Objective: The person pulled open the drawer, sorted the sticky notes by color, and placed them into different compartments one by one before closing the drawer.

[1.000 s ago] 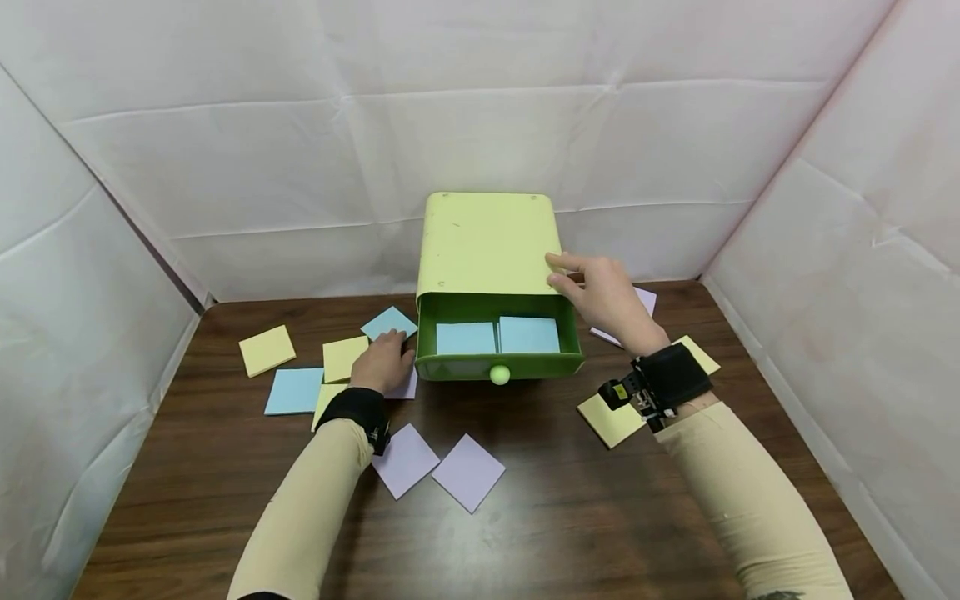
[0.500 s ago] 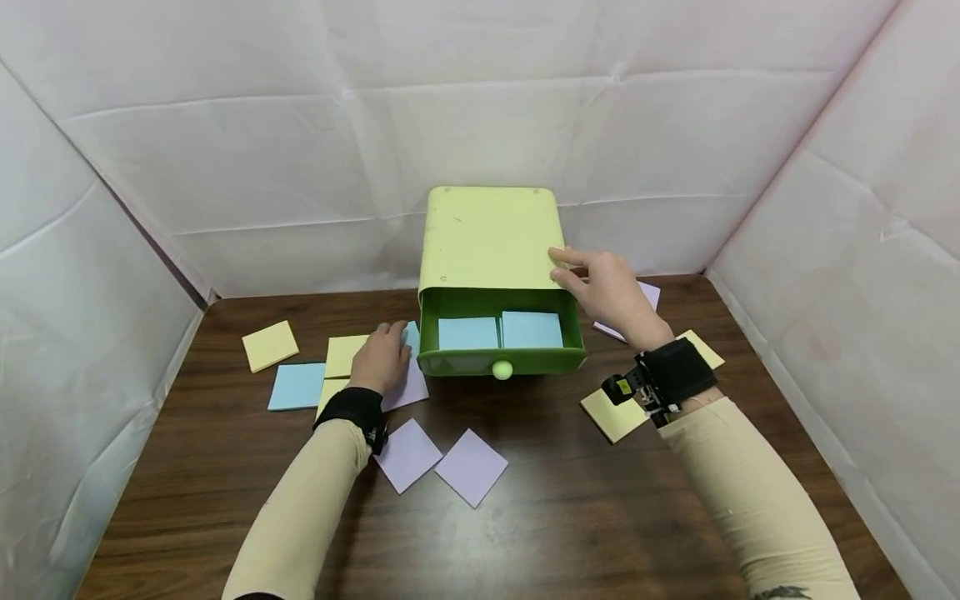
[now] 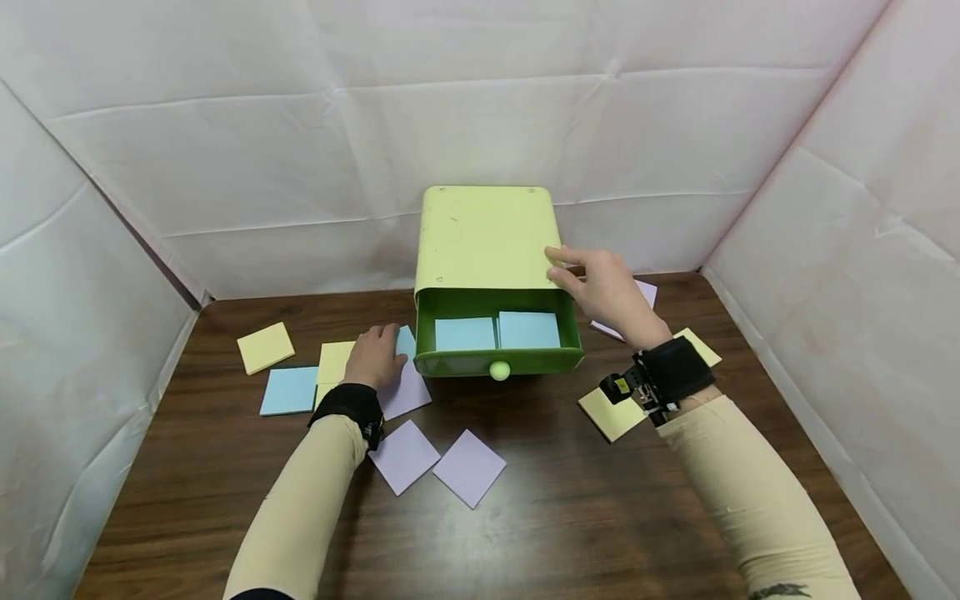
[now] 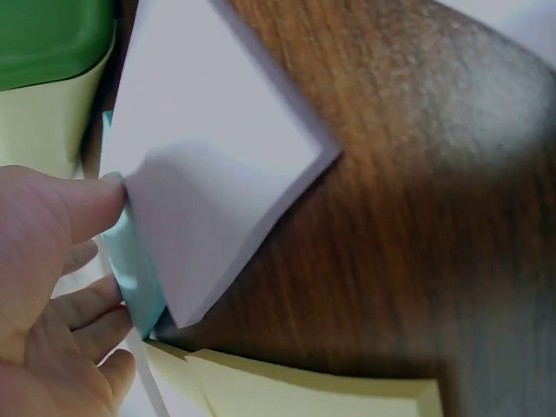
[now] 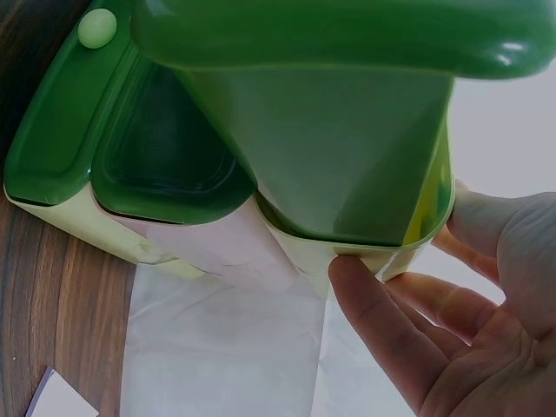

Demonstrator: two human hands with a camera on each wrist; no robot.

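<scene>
On the dark wooden table (image 3: 570, 517), two blue sticky pads already lie in the open green plastic drawer (image 3: 498, 360). Left hand (image 3: 375, 358) pinches a third blue pad (image 4: 130, 261); right hand (image 3: 607, 292), fingers straight, steadies the pale-green cabinet (image 3: 483, 237).

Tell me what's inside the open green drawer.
Two blue note pads lie side by side in the drawer. The drawer's back part is hidden under the yellow-green cabinet.

Two purple notes (image 3: 437, 461) at 6 o'clock on wood table (image 3: 600, 517); yellow note (image 3: 265, 347), blue note (image 3: 289, 390) at 9 o'clock; white backdrop (image 3: 300, 150) behind
</scene>
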